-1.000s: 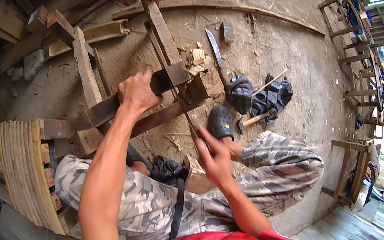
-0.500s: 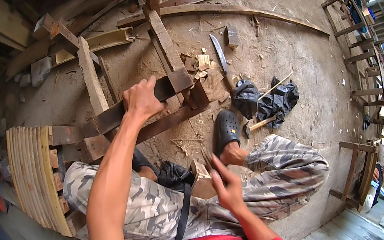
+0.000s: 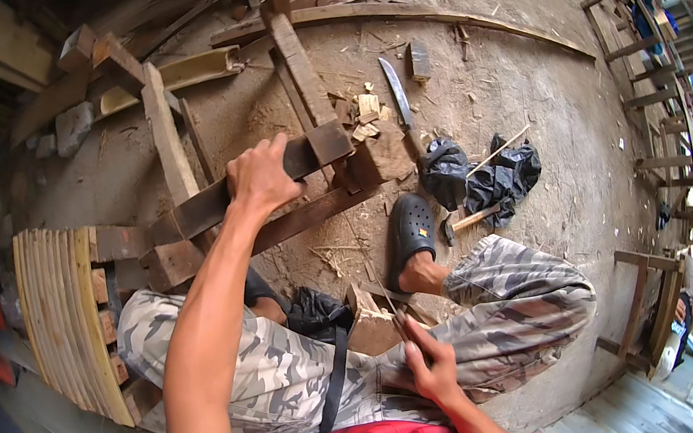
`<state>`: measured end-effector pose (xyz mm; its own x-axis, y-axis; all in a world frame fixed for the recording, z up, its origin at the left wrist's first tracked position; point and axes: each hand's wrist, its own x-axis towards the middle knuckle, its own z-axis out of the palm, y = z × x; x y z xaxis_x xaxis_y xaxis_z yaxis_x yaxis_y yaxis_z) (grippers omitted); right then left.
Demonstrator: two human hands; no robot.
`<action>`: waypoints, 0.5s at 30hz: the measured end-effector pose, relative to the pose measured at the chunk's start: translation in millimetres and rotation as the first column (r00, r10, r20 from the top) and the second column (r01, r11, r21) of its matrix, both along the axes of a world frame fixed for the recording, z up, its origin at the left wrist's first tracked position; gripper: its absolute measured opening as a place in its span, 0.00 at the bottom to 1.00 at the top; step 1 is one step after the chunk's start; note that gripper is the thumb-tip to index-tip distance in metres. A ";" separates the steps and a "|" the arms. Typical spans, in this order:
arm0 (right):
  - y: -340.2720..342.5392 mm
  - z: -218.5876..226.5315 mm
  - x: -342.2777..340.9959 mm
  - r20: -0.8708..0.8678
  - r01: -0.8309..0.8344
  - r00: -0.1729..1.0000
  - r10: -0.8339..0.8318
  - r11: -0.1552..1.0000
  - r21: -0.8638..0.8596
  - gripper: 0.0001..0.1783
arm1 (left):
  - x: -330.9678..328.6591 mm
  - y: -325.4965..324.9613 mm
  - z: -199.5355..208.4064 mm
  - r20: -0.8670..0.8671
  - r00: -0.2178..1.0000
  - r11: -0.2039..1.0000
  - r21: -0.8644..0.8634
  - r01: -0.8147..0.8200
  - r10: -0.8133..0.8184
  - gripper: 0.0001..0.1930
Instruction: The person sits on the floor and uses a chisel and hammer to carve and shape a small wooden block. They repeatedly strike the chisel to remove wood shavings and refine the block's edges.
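"What does each hand have?"

"The left hand [image 3: 262,175] is wrapped over the dark wooden rail [image 3: 202,211], which lies left of centre. The right hand [image 3: 431,361] grips a thin tool [image 3: 399,317] on the near side, well apart from the rail's right end. I can't tell exactly what kind of tool; its far end is hard to make out."

"How would you use that left grip?"

"Press straight down so the rail can't rock, fingers well clear of the tool's path. Any wobble would probably show at the right end, by the wooden block [image 3: 378,158]."

"And the right?"

"Straight wrist, tool lined up first, then long, even, light strokes. Something that thin would likely bend if forced."

"Anything in the way?"

"The hammer [image 3: 474,219] and long-bladed knife [image 3: 395,88] lie farther right, apart from both hands."
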<state>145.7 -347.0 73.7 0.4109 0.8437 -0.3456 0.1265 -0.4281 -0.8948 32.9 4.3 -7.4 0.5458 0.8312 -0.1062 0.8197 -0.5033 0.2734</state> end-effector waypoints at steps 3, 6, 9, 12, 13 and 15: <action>-3.1 -8.1 0.1 -0.110 0.047 0.993 -0.052 0.998 -0.044 0.24 | -2.9 0.4 -1.9 -0.013 1.000 0.999 -0.041 -0.009 0.008 0.29; 81.3 -65.5 1.2 0.013 0.025 1.000 -0.029 0.973 0.230 0.24 | -5.1 2.1 -3.0 -0.019 1.000 1.000 -0.014 0.003 -0.004 0.32; 117.1 -88.8 -1.1 -0.173 0.129 0.980 -0.103 0.981 0.148 0.26 | -4.7 3.6 -3.4 -0.048 0.999 0.999 -0.033 0.003 -0.004 0.33; 58.0 -46.9 -4.2 0.002 0.060 0.998 -0.060 0.995 0.084 0.26 | -3.2 3.6 -3.0 -0.076 0.997 0.996 -0.089 -0.023 0.016 0.37; 34.3 -27.4 -4.7 -0.060 0.054 0.996 -0.059 0.995 -0.083 0.25 | -2.4 4.6 -2.8 -0.066 0.997 0.995 -0.094 -0.040 0.034 0.38; 5.9 3.2 -3.7 -0.090 0.113 0.987 -0.136 0.969 -0.218 0.25 | -2.4 3.1 -2.6 -0.075 0.997 0.993 -0.112 -0.028 0.020 0.38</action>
